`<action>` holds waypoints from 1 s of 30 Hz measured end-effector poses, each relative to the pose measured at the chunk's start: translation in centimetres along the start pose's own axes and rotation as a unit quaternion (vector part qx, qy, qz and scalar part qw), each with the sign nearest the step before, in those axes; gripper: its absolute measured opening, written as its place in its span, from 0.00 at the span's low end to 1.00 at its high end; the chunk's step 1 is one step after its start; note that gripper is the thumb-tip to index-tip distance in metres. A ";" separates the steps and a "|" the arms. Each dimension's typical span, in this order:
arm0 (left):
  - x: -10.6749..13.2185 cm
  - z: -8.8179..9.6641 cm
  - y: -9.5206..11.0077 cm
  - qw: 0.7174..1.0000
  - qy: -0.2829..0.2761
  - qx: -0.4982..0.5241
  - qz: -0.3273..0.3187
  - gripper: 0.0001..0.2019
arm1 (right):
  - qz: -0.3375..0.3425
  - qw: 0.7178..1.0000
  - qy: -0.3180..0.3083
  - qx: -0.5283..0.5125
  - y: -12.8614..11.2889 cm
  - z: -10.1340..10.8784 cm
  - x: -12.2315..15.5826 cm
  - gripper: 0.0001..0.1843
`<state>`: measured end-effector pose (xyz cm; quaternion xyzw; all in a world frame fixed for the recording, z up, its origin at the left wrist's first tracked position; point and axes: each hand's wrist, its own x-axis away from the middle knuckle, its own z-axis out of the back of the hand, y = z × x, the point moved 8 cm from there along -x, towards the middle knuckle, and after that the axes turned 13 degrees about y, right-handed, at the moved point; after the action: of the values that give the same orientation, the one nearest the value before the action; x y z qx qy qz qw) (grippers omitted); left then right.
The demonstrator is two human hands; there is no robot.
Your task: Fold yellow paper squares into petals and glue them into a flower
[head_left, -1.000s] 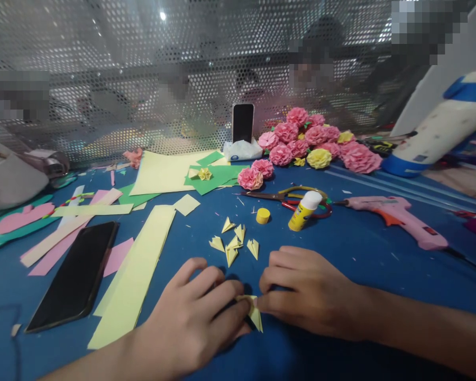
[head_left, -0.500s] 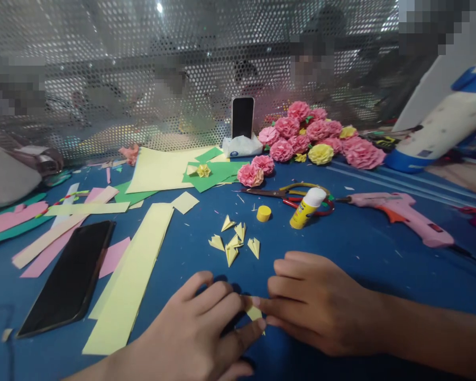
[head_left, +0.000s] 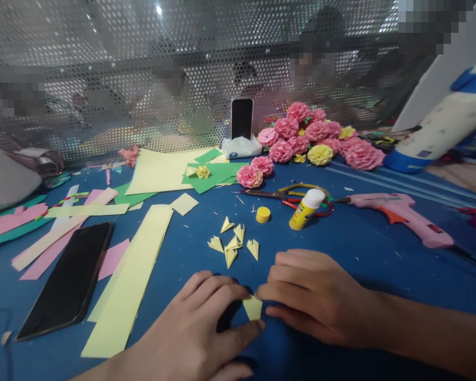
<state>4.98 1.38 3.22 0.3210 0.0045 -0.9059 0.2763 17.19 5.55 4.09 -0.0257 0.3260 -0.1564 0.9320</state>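
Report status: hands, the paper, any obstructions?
Left hand and right hand both pinching small yellow paper piece on blue table. Folded yellow pieces just beyond, apart. Nothing between the hands.

Phone [head_left: 65, 280]: face up, partly over paper strips [head_left: 130, 275].
Glue stick [head_left: 304, 209]: seemingly uncapped, lying across scissors [head_left: 280, 194].
Glue gun [head_left: 396, 209]: pink, on its side.
Paper flowers [head_left: 313, 138]: heaped at the back.

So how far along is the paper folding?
Done: a cluster of folded yellow pieces and a pile of paper flowers behind. In hand: left hand and right hand hold one small yellow piece. Left, probably: the long yellow strips lie uncut.
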 end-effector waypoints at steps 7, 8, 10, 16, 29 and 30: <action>-0.5 0.6 0.0 0.999 0.013 0.029 0.025 0.16 | -0.023 0.998 -0.030 -0.051 -0.1 -0.8 0.7 0.19; -0.4 0.6 -0.1 0.999 0.018 0.033 0.029 0.15 | -0.019 0.997 -0.036 -0.059 0.0 -1.0 0.7 0.18; -0.1 0.5 -0.2 0.998 0.023 0.044 0.034 0.16 | -0.013 0.997 -0.042 -0.071 0.0 -1.1 0.7 0.18; 0.3 -0.3 -0.6 0.991 0.024 0.103 0.076 0.15 | -0.021 0.997 -0.015 -0.068 -0.5 -0.7 0.4 0.22; -0.5 0.9 2.4 0.996 0.026 0.028 -0.080 0.14 | 0.166 0.984 -0.066 0.006 -1.4 -0.2 0.4 0.17; -0.5 0.9 2.6 0.995 0.022 0.015 -0.092 0.14 | 0.172 0.983 -0.067 0.006 -1.4 -0.2 0.4 0.17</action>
<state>6.06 -0.74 4.65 0.3434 0.0267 -0.9200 0.1872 17.03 4.14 3.91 0.0261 0.2612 0.0064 0.9649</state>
